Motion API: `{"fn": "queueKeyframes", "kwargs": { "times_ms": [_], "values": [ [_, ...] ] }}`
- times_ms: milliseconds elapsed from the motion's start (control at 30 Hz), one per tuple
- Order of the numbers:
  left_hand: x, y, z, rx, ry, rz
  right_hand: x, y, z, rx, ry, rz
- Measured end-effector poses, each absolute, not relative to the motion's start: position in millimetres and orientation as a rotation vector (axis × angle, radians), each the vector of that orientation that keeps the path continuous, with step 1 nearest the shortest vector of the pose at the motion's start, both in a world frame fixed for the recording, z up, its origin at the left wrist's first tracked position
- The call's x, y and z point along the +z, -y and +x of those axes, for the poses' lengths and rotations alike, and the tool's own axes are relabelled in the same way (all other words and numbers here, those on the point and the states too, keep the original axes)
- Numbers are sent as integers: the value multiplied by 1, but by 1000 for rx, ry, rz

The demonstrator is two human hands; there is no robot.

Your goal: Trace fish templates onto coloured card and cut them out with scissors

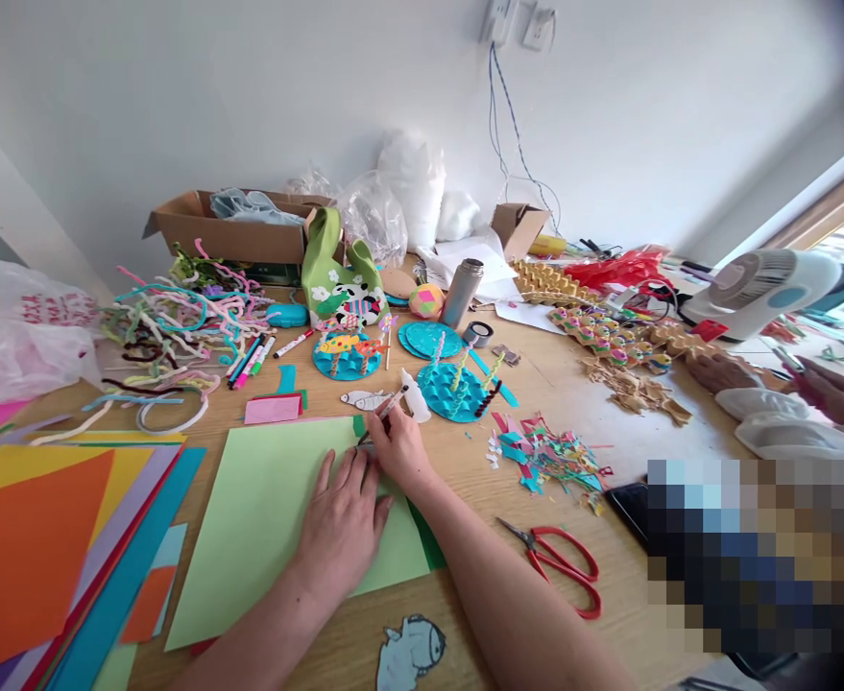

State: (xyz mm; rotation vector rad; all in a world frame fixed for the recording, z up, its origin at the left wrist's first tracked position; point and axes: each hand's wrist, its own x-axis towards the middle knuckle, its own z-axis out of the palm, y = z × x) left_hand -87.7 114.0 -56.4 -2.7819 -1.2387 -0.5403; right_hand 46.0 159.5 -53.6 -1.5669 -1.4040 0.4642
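A light green sheet of paper [255, 518] lies before me, over a darker green one [432, 537]. My left hand [344, 518] rests flat near its upper right part, fingers spread and pressing down. At the sheet's top edge my right hand [398, 446] is closed on a thin pen, its tip pointing down-left near a small grey shape partly hidden by my left fingers. Just beyond are paper fish [364, 400] and a white glue bottle [414, 395]. A grey fish cutout [413, 655] lies near the front edge.
Coloured paper [25, 547] is stacked left. Red-handled scissors [562, 561] and paper scraps [555, 456] lie right. Pipe cleaners [191, 307], a cardboard box [227, 235] and a metal flask [463, 293] stand behind. Another person's hands work at far right by a fan [763, 288].
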Motion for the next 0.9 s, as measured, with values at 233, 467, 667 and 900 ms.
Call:
{"fn": "queueKeyframes", "kwargs": {
  "times_ms": [233,467,667,900],
  "values": [
    [-57,-114,-87,-533,1234,-2778,-56,-161,46,460,1399,-1573],
    [-58,-114,-88,-563,1229,-2774,-58,-162,48,443,1358,-1561],
    [-56,-114,-88,-543,1246,-2789,-59,-162,48,428,1343,-1554],
    [-54,-114,-88,-514,1264,-2812,-59,-162,51,387,1345,-1562]
  ]
}}
